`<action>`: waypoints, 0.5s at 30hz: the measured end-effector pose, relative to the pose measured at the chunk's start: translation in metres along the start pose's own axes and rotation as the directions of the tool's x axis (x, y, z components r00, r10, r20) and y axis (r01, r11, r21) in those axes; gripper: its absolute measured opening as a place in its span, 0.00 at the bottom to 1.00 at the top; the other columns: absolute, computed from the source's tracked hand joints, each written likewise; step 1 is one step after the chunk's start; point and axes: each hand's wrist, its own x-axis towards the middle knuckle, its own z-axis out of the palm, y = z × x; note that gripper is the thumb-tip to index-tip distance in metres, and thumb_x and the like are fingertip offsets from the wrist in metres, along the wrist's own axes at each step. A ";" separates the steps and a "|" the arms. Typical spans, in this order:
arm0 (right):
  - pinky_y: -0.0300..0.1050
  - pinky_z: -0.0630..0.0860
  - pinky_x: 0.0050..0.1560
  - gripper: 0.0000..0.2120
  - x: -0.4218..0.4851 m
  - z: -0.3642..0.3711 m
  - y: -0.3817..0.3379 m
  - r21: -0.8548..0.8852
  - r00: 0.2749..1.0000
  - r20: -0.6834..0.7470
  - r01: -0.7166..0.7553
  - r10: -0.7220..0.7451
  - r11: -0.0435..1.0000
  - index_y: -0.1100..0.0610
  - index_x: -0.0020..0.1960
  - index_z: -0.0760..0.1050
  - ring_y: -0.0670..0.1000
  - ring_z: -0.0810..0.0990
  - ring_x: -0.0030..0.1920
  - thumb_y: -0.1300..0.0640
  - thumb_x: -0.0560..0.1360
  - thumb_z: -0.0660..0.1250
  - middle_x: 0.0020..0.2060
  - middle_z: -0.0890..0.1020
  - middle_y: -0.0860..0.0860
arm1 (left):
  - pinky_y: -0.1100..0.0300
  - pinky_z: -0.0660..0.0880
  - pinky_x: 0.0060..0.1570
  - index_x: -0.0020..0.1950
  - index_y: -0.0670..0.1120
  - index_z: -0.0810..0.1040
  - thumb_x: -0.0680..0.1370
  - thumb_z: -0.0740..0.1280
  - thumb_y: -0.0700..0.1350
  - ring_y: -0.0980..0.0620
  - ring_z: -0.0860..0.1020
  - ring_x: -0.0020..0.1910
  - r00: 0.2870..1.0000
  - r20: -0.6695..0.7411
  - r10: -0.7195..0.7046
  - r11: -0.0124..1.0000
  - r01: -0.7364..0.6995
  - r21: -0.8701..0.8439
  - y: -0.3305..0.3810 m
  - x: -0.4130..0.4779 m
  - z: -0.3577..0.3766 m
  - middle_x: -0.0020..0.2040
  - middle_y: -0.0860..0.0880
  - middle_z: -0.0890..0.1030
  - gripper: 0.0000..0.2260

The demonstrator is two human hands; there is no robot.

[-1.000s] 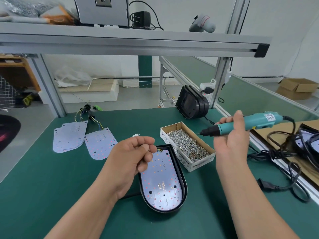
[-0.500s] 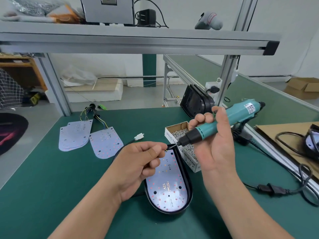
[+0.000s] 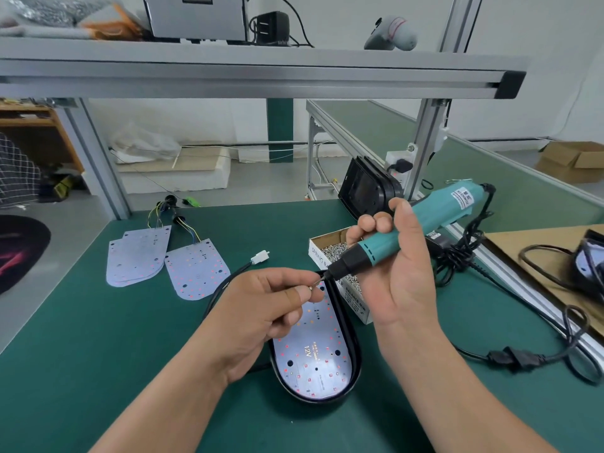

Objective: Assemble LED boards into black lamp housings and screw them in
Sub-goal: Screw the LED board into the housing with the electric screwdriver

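The right hand (image 3: 398, 276) has swung the teal electric screwdriver (image 3: 425, 223) in from the right of the frame. A second ago it was raised above the box of screws (image 3: 330, 248), well apart from the left hand (image 3: 261, 308). Now its black nose points down-left and the bit reaches the left fingertips at centre frame. The right fingers are clamped round the barrel, thumb along its top.

The left hand has stayed over the upper end of the black lamp housing (image 3: 357, 364), thumb and forefinger pinched together on what looks like a small screw (image 3: 310, 287) — it is too small to be sure. The LED board (image 3: 315, 354) lies seated inside the housing at lower centre on the green desk (image 3: 98, 354), its lower half in plain view with the "12V" marking.

Judging from this, the screw is being set on the bit, or lined up with a hole at the board's top end — driving has not yet begun. Spare LED boards (image 3: 196, 269) wait at the left of the frame, so more housings are likely to follow.
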 end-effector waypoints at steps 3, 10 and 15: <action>0.48 0.74 0.50 0.08 0.000 0.000 0.000 -0.007 1.000 0.000 -0.003 0.003 1.000 0.55 0.57 0.71 0.51 0.76 0.41 0.55 0.83 0.68 0.37 0.72 0.50 | 0.67 0.64 0.26 0.53 0.47 0.89 0.81 0.70 0.34 0.55 0.72 0.29 1.000 -0.010 -0.001 1.000 0.001 -0.010 0.000 0.000 0.000 0.49 0.35 0.87 0.11; 0.48 0.74 0.51 0.09 0.001 -0.002 0.001 -0.014 1.000 0.014 -0.001 0.001 1.000 0.55 0.59 0.70 0.51 0.76 0.41 0.56 0.83 0.68 0.37 0.72 0.49 | 0.66 0.64 0.27 0.52 0.47 0.89 0.80 0.72 0.35 0.55 0.71 0.29 1.000 -0.003 0.004 1.000 -0.004 -0.006 0.001 0.000 0.000 0.49 0.37 0.88 0.09; 0.48 0.74 0.51 0.10 0.002 -0.003 0.001 -0.010 1.000 0.003 -0.006 0.007 1.000 0.55 0.59 0.70 0.51 0.76 0.41 0.56 0.82 0.69 0.36 0.73 0.49 | 0.67 0.65 0.27 0.52 0.49 0.89 0.73 0.76 0.41 0.55 0.72 0.30 1.000 -0.001 0.018 1.000 -0.018 0.023 0.002 -0.001 0.000 0.48 0.39 0.88 0.10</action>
